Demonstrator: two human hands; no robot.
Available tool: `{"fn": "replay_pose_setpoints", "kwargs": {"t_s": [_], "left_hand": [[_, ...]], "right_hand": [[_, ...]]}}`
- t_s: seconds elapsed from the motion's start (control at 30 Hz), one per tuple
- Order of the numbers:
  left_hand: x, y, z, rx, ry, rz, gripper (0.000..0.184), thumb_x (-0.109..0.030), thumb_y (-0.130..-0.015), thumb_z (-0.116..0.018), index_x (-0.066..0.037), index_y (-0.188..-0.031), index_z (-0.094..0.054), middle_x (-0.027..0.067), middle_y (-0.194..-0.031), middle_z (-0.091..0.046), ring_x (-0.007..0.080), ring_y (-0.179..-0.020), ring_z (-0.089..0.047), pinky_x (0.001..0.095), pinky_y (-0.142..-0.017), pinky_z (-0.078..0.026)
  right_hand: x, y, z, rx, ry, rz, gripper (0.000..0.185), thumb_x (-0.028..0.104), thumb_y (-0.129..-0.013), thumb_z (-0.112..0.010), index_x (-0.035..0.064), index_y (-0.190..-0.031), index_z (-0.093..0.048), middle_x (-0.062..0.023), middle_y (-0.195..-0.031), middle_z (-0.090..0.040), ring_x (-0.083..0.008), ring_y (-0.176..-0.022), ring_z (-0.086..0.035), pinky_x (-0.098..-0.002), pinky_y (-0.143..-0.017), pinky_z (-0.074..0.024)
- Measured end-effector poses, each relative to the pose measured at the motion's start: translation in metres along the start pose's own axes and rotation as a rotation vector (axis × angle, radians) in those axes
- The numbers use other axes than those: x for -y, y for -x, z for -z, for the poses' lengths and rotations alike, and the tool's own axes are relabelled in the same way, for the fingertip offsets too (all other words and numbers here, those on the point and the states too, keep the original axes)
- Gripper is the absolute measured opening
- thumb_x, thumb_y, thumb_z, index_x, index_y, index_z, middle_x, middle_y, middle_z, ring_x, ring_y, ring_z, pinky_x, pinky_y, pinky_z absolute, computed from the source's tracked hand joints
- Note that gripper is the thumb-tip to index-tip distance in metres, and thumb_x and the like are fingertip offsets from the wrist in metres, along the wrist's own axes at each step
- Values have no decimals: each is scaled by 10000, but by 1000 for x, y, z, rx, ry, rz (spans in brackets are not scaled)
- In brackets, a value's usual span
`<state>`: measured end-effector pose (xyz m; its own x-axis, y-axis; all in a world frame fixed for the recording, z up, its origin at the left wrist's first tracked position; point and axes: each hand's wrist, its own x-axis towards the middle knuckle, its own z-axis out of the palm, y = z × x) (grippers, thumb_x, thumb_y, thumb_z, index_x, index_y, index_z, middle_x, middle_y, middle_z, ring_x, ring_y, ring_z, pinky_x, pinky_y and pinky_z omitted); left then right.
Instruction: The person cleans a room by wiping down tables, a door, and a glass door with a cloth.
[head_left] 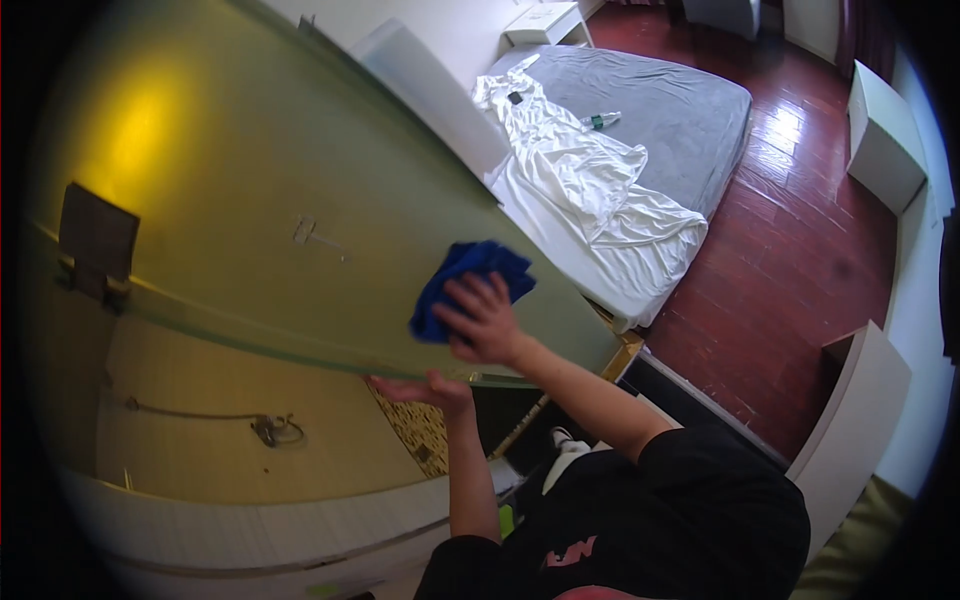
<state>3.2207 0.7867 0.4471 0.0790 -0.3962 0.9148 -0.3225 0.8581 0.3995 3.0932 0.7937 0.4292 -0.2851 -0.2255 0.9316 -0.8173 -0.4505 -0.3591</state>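
Observation:
A bunched blue cloth (465,285) lies against a large frosted glass panel (250,190). My right hand (485,320) presses on the cloth with its fingers spread over it. Lower down, my left hand (425,392) is at the panel's near edge, fingers stretched out to the left and thumb raised. It holds nothing that I can see. A dark metal hinge (98,235) is fixed to the glass at the left. A small clear hook-like fitting (303,230) sits on the panel left of the cloth.
Beyond the glass stands a bed (680,110) with rumpled white satin fabric (570,150) and a bottle (602,121) on it. Dark red flooring (790,230) runs along its right. A hose with a metal fitting (270,428) shows below the panel. White furniture (885,140) lines the right wall.

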Motion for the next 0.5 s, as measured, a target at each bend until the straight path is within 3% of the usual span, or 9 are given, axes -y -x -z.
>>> {"fn": "replay_pose_setpoints", "kwargs": {"t_s": [0.1, 0.13, 0.2, 0.27, 0.3, 0.37, 0.43, 0.47, 0.5], "left_hand": [[-1, 1, 6, 37, -69, -31, 852, -390, -924, -491, -36, -1535, -14, 279, -1579, 7, 429, -1482, -67, 581, -1184, -129], [0, 2, 4, 47, -48, -37, 868, -406, -925, -490, -40, -1542, -1, 281, -1586, 28, 426, -1491, -36, 586, -1184, -122], [-3, -1, -1, 7, -16, -44, 861, -430, -933, -477, -16, -1540, -29, 277, -1595, 1, 405, -1494, -55, 558, -1191, -135], [-5, -5, 0, 50, -37, -111, 860, -452, -943, -469, -32, -1548, -25, 266, -1599, 6, 409, -1497, -42, 572, -1187, -129], [-4, -5, 2, 28, -48, -105, 860, -452, -943, -469, -32, -1548, -25, 266, -1599, 6, 409, -1497, -42, 572, -1187, -129], [0, -6, 4, 74, -53, -156, 858, -452, -939, -474, -48, -1553, -32, 256, -1604, 3, 408, -1501, -27, 589, -1183, -110], [-1, -6, 3, 56, -21, -144, 863, -449, -934, -487, -49, -1553, -37, 253, -1608, 11, 407, -1503, -16, 592, -1183, -99], [-1, -6, 2, 66, 29, -134, 868, -447, -929, -499, -50, -1553, -43, 249, -1612, 20, 407, -1506, -5, 595, -1184, -87], [1, -3, 3, 43, 18, -130, 868, -447, -929, -499, -50, -1553, -43, 249, -1612, 20, 407, -1506, -5, 595, -1184, -87]], "right_hand": [[-35, 38, 12, -39, 51, -179, 648, 259, -728, -680, 151, -1355, -558, -176, -1520, -394, -402, -1416, -332, -589, -1165, -185], [-42, 50, 17, -67, 67, -244, 662, 226, -771, -646, 45, -1385, -478, -237, -1536, -336, -455, -1430, -283, -613, -1156, -169], [-46, 76, 20, -69, 89, -320, 651, 204, -842, -590, 8, -1435, -406, -249, -1552, -303, -446, -1441, -266, -563, -1168, -182], [-50, 110, 13, -227, 32, -631, 627, 195, -910, -524, -3, -1477, -347, -239, -1564, -285, -399, -1461, -249, -478, -1179, -206], [-54, 132, 7, -210, 20, -617, 627, 195, -910, -524, -3, -1477, -347, -239, -1564, -285, -399, -1461, -249, -478, -1179, -206], [-64, 175, -11, -387, 16, -1072, 593, 184, -938, -482, -4, -1482, -339, -243, -1537, -337, -380, -1437, -300, -443, -1187, -204], [-73, 213, -23, -488, -231, -1440, 602, 292, -963, -455, 22, -1490, -344, -198, -1511, -400, -334, -1370, -407, -436, -1159, -273], [-74, 230, -30, -466, -242, -1424, 602, 292, -963, -455, 22, -1490, -344, -198, -1511, -400, -334, -1370, -407, -436, -1159, -273], [-73, 249, -36, -608, -562, -1688, 594, 346, -960, -451, 42, -1466, -388, -170, -1472, -451, -322, -1322, -455, -444, -1126, -320]]}}
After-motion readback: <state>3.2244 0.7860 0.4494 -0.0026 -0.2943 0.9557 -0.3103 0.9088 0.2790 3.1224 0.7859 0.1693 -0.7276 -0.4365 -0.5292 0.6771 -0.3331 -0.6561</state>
